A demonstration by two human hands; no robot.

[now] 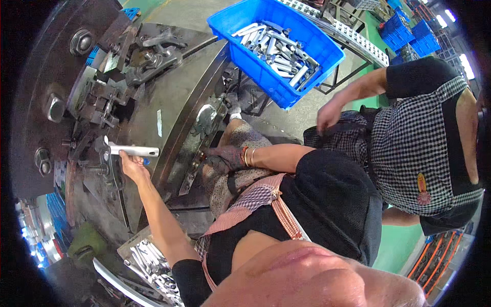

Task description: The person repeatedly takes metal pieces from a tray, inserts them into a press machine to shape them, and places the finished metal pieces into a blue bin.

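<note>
My bare left hand [134, 165] is closed around a long silver metal handle [137, 150], a narrow piece with a slot near one end. The piece is held level over the dark metal bed, its far end next to a steel fixture [108, 159]. My right hand [227, 157], in a dark glove, lies low by my knee and the bed's front edge, next to small brass-coloured fittings [197, 160]. Its fingers are too dark to make out.
A blue bin [319, 43] of silver handles stands beyond the bed. More silver parts fill a tray [128, 247] at lower left. Large bolts [81, 43] stud the machine's dark plate. At right stands a co-worker in a checked apron [404, 148], one hand [330, 115] lowered.
</note>
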